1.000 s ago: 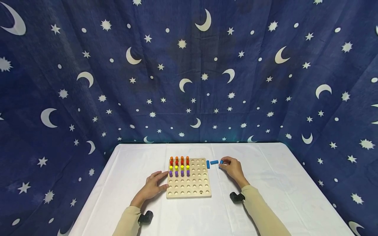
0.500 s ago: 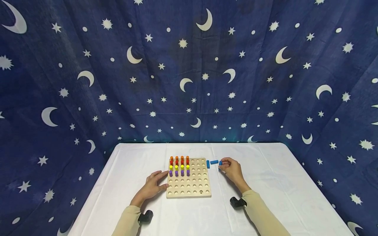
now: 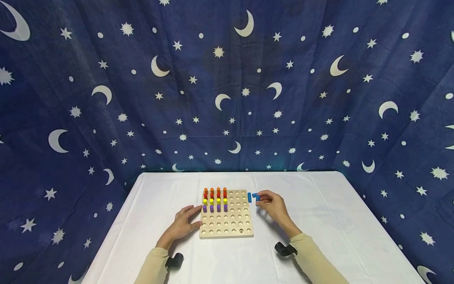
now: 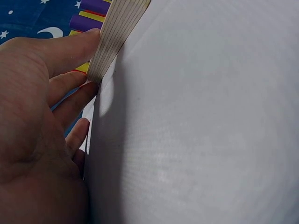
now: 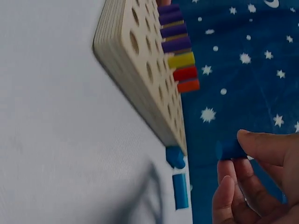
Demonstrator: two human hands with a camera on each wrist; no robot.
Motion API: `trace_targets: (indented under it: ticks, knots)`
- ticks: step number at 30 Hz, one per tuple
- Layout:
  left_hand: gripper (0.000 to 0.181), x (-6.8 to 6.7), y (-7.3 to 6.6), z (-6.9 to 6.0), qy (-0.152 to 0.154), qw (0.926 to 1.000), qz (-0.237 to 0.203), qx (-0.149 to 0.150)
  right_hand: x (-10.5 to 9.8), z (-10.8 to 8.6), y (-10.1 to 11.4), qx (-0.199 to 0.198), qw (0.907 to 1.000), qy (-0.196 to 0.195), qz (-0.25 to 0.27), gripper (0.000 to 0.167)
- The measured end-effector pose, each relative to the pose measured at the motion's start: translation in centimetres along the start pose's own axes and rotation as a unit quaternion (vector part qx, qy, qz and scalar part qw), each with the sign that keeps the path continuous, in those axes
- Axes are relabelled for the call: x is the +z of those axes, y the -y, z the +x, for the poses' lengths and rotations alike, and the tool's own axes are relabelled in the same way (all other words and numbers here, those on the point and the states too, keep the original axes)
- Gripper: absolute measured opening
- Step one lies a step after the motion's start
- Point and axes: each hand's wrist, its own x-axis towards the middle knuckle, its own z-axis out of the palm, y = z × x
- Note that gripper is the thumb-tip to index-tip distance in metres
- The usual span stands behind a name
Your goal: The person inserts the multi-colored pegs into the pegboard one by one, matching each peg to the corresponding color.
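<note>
A wooden pegboard [image 3: 229,213] lies on the table, with upright orange, red, yellow and purple pegs [image 3: 218,208] filling rows at its upper left. Along the board's left side rests my left hand [image 3: 182,225], thumb and fingertips touching the edge, as the left wrist view also shows at the layered wooden side [image 4: 117,35]. Right of the board, my right hand [image 3: 275,208] pinches a blue peg [image 5: 230,149] between thumb and fingers, held above the table. Two more blue pegs lie near the board's right edge, one upright-lying [image 3: 249,197], one sideways [image 3: 254,195] and partly covered.
White cloth covers the table [image 3: 227,264]. Behind it hangs a dark blue curtain [image 3: 227,154] with moons and stars. A black wrist camera [image 3: 175,261] sits on the left sleeve, another camera [image 3: 285,249] on the right.
My right hand has lifted the blue peg and carried it left toward the board, over the sideways peg. The left hand stays at the board's edge.
</note>
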Motion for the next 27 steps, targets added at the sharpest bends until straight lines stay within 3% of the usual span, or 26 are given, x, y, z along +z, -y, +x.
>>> trace_targets:
  ticks: [5,10,22,27]
  knots:
    - [0.06,0.0,0.1,0.0,0.0,1.0,0.0,0.002,0.5,-0.4,1.2,0.012,0.9982,0.027,0.052,0.035]
    - [0.061,0.0,0.1,0.0,0.0,1.0,0.0,0.0,1.1,-1.0,2.8,-0.001,0.9968,0.039,0.069,0.032]
    - [0.06,-0.1,-0.1,-0.1,-0.002,1.0,-0.004,0.002,4.3,-2.1,4.4,-0.065,0.9945,0.058,0.057,0.029]
    - [0.06,0.0,-0.1,0.0,-0.001,1.0,0.001,0.001,5.5,-2.4,4.7,-0.072,0.9921,0.083,0.061,0.029]
